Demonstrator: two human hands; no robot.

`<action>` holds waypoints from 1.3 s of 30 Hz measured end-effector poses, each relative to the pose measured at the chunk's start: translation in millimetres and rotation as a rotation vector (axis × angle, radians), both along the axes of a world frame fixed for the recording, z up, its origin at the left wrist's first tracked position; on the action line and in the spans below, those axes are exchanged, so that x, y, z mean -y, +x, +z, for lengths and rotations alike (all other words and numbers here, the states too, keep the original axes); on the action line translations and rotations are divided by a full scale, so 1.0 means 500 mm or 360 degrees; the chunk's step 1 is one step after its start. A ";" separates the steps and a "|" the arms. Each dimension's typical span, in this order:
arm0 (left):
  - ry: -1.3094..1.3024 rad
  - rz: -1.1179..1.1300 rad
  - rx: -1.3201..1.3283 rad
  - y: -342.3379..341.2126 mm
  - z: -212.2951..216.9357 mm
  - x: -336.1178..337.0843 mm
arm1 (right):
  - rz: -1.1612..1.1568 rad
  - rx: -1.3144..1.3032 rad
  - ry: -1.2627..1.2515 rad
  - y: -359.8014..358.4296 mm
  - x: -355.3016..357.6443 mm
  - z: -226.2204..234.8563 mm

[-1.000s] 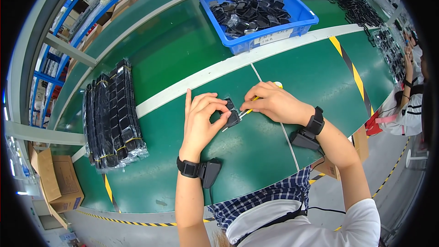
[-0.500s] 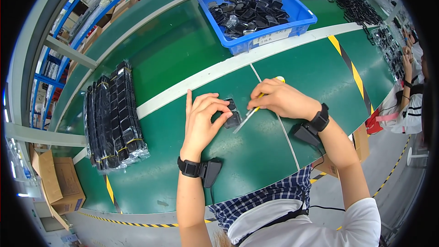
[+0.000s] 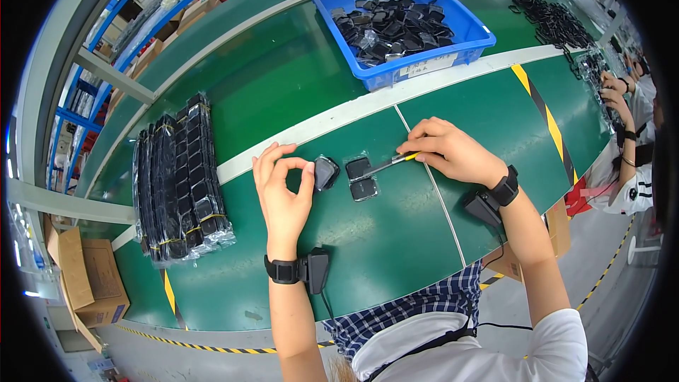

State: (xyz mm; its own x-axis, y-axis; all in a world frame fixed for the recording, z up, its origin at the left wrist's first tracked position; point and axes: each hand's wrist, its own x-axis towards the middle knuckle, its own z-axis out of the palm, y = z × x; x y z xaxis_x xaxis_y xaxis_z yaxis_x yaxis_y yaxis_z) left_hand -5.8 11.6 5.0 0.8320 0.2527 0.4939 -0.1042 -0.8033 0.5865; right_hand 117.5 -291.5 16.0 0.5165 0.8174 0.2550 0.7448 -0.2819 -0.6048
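My left hand (image 3: 283, 182) pinches the edge of a small black square piece (image 3: 325, 172) in clear plastic film between thumb and forefinger, just above the table. In my right hand (image 3: 450, 152) is a slim utility knife (image 3: 391, 164) with some yellow on its handle, held in the fingertips. Its blade points left, with the tip at a pair of black square pieces (image 3: 364, 188) in clear film lying on the green table (image 3: 325, 240). Each wrist wears a black strap with a small black device.
A blue bin (image 3: 424, 68) full of black wrapped pieces stands beyond the white rail. Bundled strips (image 3: 177, 177) of similar pieces lie at left. Black looped parts (image 3: 552, 18) are heaped far right, near another person's hands (image 3: 614, 92). A cardboard box (image 3: 99, 279) stands lower left.
My left hand has moved left with one wrapped piece, apart from the pair on the table. The knife has swung to a flatter angle, and my right hand has shifted slightly right.
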 end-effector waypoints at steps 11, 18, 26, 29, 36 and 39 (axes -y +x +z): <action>0.0428 -0.0462 -0.0147 -0.007 0.038 0.061 | -0.0130 0.0077 -0.0009 -0.010 -0.009 -0.007; 0.0462 -0.0572 -0.0171 0.003 0.026 0.074 | -0.0083 0.0339 -0.0111 -0.023 -0.027 -0.014; 0.0431 -0.0423 -0.0066 0.019 0.003 0.072 | 0.0007 0.0323 -0.0150 -0.024 -0.023 -0.013; 0.0479 -0.0336 -0.0065 0.022 -0.003 0.071 | 0.0023 0.0296 -0.0157 -0.031 -0.024 -0.004; 0.0428 -0.0341 -0.0119 0.024 -0.005 0.074 | 0.0038 0.0270 -0.0133 -0.030 -0.027 -0.010; 0.0393 -0.0343 -0.0166 0.025 -0.006 0.074 | 0.0044 0.0232 -0.0106 -0.031 -0.034 -0.013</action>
